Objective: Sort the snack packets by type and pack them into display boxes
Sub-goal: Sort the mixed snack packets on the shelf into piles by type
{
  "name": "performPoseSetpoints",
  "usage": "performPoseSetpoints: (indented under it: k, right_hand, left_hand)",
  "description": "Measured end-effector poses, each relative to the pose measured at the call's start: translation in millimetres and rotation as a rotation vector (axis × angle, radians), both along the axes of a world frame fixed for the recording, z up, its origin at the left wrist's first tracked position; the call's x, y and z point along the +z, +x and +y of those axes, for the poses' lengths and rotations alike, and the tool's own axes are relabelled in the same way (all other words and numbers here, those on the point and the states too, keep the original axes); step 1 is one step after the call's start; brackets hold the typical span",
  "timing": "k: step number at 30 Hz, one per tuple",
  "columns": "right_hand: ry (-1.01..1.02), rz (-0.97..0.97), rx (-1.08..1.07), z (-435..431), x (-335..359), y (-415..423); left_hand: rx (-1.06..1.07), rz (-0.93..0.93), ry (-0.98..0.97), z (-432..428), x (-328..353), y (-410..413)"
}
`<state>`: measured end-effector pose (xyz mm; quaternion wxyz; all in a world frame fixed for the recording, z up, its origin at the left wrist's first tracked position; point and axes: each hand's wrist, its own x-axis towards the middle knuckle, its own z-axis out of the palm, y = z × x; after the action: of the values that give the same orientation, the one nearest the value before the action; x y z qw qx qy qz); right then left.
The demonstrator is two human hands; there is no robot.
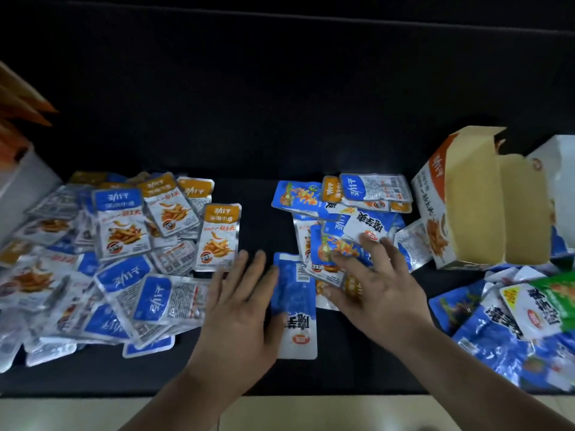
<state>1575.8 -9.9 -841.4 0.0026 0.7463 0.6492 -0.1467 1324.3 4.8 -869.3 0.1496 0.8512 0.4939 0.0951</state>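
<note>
Snack packets lie spread on a black surface. A big pile of silver packets with blue or orange tops [124, 250] fills the left. A smaller mixed heap of blue and orange packets [342, 213] sits at centre right. My left hand [239, 309] lies flat with straight fingers, its thumb side touching a long blue-and-white packet [295, 303]. My right hand [370, 281] rests with spread fingers on the lower packets of the mixed heap. An open cardboard display box [479, 206] with orange print stands on the right, its inside showing no packets.
More blue packets and one green packet [529, 321] are piled at the lower right. A white box [557, 169] stands behind the open box. A white container with orange items [18, 157] is at the far left. The pale floor edge [280, 412] runs along the bottom.
</note>
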Motion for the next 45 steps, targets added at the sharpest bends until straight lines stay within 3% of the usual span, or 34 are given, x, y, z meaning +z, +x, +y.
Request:
performPoseSetpoints:
  k: [3,7,10,17,23,26,30,34,38,45]
  right_hand:
    - [0.080,0.025,0.022,-1.8,-5.4,5.8]
    - [0.365,0.396,-0.028,-17.7,-8.2,20.6]
    - [0.530,0.348,-0.091,-45.3,1.6,14.5]
    - [0.272,0.277,0.174,-77.9,-0.7,-27.9]
    - [0.187,0.144,0.092,-86.1,7.7,-7.3]
    - [0.200,0.185,0.044,-95.0,0.6,4.5]
    - [0.197,0.074,-0.046,-98.2,-7.1,27.3]
    - [0.259,-0.056,-0.078,-88.5,5.9,29.8]
    - [0.324,0.019,-0.019,-66.1,7.0,13.7]
    - [0.290,0.080,-0.135,-25.8,-5.7,24.2]
  left_hand:
    - [-0.155,0.049,-0.006,-10.3,-0.5,13.7]
    - [-0.139,0.188,0.118,-21.0,13.2,19.2]
    - [-0.138,0.219,0.214,-41.1,12.3,22.2]
    - [-0.161,0.129,0.136,-66.0,6.1,47.6]
    - [-0.268,-0.102,0.061,-54.6,20.8,67.6]
    - [-0.350,-0.035,0.037,-41.4,17.4,76.3]
    - [-0.322,-0.009,-0.018,-41.6,14.7,69.3]
    - [-0.279,0.069,0.064,-51.5,15.7,40.1]
    - [-0.220,0.180,0.146,-49.6,16.2,20.7]
    - [-0.003,0.320,0.119,-27.8,21.0,-27.0]
